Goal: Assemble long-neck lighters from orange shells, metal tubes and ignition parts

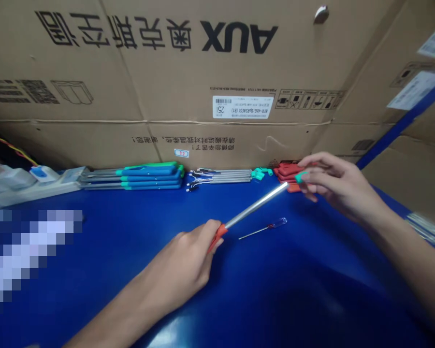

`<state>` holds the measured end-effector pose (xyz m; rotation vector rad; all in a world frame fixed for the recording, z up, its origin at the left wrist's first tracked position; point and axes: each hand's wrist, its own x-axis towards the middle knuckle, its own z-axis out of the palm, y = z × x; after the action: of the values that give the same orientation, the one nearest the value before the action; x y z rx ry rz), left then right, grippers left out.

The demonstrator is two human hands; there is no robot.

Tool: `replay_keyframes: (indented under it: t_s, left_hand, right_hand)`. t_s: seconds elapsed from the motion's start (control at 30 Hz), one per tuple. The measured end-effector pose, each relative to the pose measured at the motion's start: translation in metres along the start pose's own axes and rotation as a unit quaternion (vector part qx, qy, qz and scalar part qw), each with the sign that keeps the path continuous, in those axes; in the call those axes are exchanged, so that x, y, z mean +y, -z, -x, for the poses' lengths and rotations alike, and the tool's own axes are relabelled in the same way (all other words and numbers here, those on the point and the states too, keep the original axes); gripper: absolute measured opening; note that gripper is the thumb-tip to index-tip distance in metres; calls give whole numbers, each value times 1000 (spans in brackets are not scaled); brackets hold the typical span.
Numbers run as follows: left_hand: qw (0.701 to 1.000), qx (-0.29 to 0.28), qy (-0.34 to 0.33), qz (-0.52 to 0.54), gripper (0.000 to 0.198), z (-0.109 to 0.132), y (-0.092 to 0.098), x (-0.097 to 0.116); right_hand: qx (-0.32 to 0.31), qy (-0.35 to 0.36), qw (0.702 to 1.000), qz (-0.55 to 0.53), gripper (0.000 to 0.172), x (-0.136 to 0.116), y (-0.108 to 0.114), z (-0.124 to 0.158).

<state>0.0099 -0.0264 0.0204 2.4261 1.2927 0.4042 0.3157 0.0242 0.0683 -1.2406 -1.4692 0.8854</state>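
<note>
My left hand (195, 251) is closed around a red handle (216, 236), from which a silver metal tube (255, 205) slants up to the right. Between the fingertips of my right hand (333, 181) is a small green plastic piece (301, 177), a short gap away from the tube's free end. Behind those fingers lies a stack of red handles (287, 170), partly covered by the hand. A small screwdriver (264, 228) with a clear handle rests on the blue table (137, 227) below the tube.
Along the back lie blue and green handles with metal rods (152, 179), wired metal tubes (230, 176) and loose green pieces (261, 173). A white power strip (63, 181) stands at the left. A large cardboard wall (159, 101) closes off the back.
</note>
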Motion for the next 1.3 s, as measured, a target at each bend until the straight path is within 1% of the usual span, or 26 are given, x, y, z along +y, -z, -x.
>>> replay_keyframes:
  t_s: [0.07, 0.13, 0.23, 0.37, 0.5, 0.63, 0.77, 0.87, 1.0, 1.1, 1.23, 1.3]
  left_hand:
    - [999, -3, -9, -49, 20, -3, -6, -5]
    - [997, -6, -13, -75, 22, -6, -12, -11]
    - [993, -1, -29, -117, 23, -8, -17, -18]
    - [981, 31, -76, -175, 20, -8, -18, -23]
    - [975, 56, -107, -188, 21, -9, -18, -22]
    - [972, 60, -119, -194, 23, -9, -17, -21]
    - [975, 51, -113, -183, 23, -8, -18, -21]
    - [978, 31, -97, -183, 23, -7, -19, -20]
    - [980, 13, -78, -181, 24, -6, -19, -18]
    - [981, 13, -83, -174, 25, -6, -19, -17]
    - [978, 20, -95, -184, 25, -6, -19, -16]
    - [976, 20, -99, -191, 24, -6, -19, -16]
  right_hand:
    - [6, -7, 999, -45, 24, 6, 3, 8]
    - [-9, -23, 997, -70, 24, 16, 2, 12]
    - [-43, -43, 994, -89, 26, 30, 0, 14]
    - [-103, -26, 990, -92, 19, 34, -2, 19]
    - [-121, -12, 991, -50, 19, 27, -6, 24]
    - [-116, -8, 993, -32, 21, 25, -10, 26]
    - [-120, -24, 992, -36, 21, 26, -12, 26]
    - [-135, -40, 990, -30, 24, 29, -13, 26]
    - [-140, -51, 989, -19, 26, 30, -16, 27]
    - [-136, -52, 989, -27, 24, 28, -17, 30]
    - [-136, -55, 988, -40, 28, 27, -18, 33]
    - [-137, -54, 988, -42, 28, 28, -18, 34]
